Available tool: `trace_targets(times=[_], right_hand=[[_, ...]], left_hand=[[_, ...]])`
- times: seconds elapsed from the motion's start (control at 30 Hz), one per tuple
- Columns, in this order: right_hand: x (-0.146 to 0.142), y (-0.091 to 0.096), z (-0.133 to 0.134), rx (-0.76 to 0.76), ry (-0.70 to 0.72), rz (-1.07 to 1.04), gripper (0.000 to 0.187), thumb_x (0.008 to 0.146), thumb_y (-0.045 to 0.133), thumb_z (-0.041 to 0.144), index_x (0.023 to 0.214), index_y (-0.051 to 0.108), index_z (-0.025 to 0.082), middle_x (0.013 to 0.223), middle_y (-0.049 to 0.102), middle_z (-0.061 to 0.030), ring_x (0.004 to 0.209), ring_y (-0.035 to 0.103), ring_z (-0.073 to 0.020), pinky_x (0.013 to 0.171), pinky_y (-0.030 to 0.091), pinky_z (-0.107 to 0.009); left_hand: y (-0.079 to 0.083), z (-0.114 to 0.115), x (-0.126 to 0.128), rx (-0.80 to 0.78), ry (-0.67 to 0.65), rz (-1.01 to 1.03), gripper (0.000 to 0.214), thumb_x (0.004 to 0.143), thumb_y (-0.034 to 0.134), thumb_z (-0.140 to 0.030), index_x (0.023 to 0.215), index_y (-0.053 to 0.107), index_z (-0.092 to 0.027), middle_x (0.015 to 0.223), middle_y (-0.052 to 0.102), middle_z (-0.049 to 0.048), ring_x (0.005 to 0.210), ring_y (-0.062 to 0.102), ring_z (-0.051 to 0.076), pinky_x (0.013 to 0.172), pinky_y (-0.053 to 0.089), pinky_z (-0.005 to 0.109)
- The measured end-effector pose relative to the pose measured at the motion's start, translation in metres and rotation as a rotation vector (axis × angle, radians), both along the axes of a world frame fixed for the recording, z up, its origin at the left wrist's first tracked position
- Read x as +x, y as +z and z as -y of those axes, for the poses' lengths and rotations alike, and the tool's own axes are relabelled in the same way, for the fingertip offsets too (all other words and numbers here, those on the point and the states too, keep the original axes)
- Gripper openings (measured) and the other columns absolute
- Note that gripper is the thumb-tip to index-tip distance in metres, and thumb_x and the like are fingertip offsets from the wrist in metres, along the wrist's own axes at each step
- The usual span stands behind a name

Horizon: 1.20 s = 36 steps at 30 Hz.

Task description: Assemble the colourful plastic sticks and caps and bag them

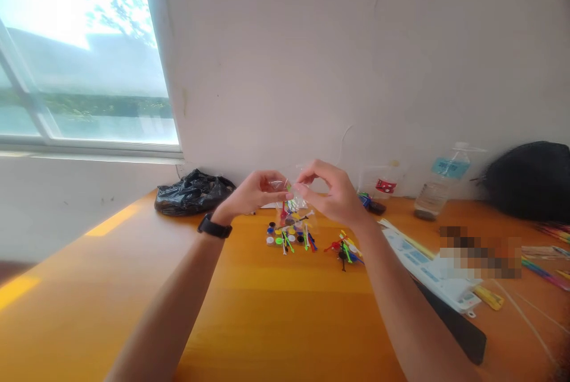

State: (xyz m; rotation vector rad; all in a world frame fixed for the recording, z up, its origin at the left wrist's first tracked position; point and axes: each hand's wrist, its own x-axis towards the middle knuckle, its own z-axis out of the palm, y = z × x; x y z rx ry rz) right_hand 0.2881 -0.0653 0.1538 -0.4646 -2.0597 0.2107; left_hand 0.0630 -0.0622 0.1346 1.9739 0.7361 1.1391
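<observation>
Both hands pinch the top of a clear plastic bag (296, 202) above the table. My left hand (256, 193), with a black watch on its wrist, grips the bag's left side. Thumb and fingers of my right hand (332, 189) close on its right side. Some coloured pieces show in or behind the bag; I cannot tell which. Beneath lie small round pots with coloured lids (279, 240) and several thin coloured plastic sticks (307, 239). A second pile of coloured plastic pieces (345, 249) rests near my right forearm.
A black plastic bag (193, 192) sits at the back left of the wooden table (267, 316). To the right stand plastic bottles (439, 186), a white power strip or panel (423, 263), a dark flat object (463, 325) and a black bag (529, 180). The wall is close behind.
</observation>
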Motion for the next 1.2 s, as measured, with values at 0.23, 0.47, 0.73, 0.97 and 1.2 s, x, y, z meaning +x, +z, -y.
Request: trace_targets(times=[0.23,0.47,0.73,0.97,1.2], right_hand=[[0.002,-0.006,-0.014,-0.215,-0.043,-0.212,0.051,0.086,0.079,0.032,0.133,0.059,0.030,0.121,0.060,-0.0052,0.083,0.064,-0.0161,0.079,0.057,-0.034],[0.011,-0.007,-0.025,-0.365,-0.045,-0.135,0.034,0.091,0.073,0.052,0.086,0.072,0.019,0.079,0.067,-0.0022,0.074,0.061,-0.0167,0.070,0.052,-0.030],[0.010,-0.003,-0.022,-0.421,0.071,-0.230,0.036,0.091,0.074,0.056,0.085,0.069,0.020,0.075,0.065,-0.0015,0.069,0.059,-0.0149,0.071,0.053,-0.030],[0.007,-0.001,-0.016,-0.382,0.120,-0.282,0.029,0.092,0.075,0.046,0.113,0.070,0.026,0.076,0.065,0.0012,0.071,0.064,-0.0162,0.074,0.057,-0.033],[0.014,0.000,-0.017,-0.360,0.180,-0.306,0.015,0.093,0.074,0.040,0.099,0.078,0.026,0.077,0.070,-0.0014,0.068,0.063,-0.0168,0.068,0.055,-0.035]], left_hand=[[-0.005,-0.009,-0.001,0.086,0.124,0.201,0.032,0.080,0.088,-0.043,0.081,0.074,-0.014,0.078,0.071,0.0025,0.069,0.064,0.012,0.067,0.053,0.024],[-0.002,-0.007,-0.003,0.116,0.183,0.188,0.038,0.084,0.083,-0.051,0.073,0.072,-0.016,0.074,0.073,0.0040,0.067,0.066,0.014,0.063,0.055,0.026],[0.004,-0.001,-0.005,0.105,0.180,0.233,0.031,0.085,0.084,-0.044,0.098,0.076,-0.017,0.066,0.066,-0.0010,0.058,0.059,0.010,0.056,0.051,0.022],[0.008,0.007,-0.006,0.184,0.125,0.266,0.041,0.089,0.081,-0.039,0.124,0.070,-0.021,0.099,0.073,0.0053,0.067,0.067,0.011,0.064,0.058,0.025],[0.011,0.011,-0.009,0.198,0.138,0.300,0.021,0.090,0.079,-0.037,0.100,0.075,-0.019,0.093,0.077,0.0064,0.061,0.068,0.012,0.056,0.055,0.026]])
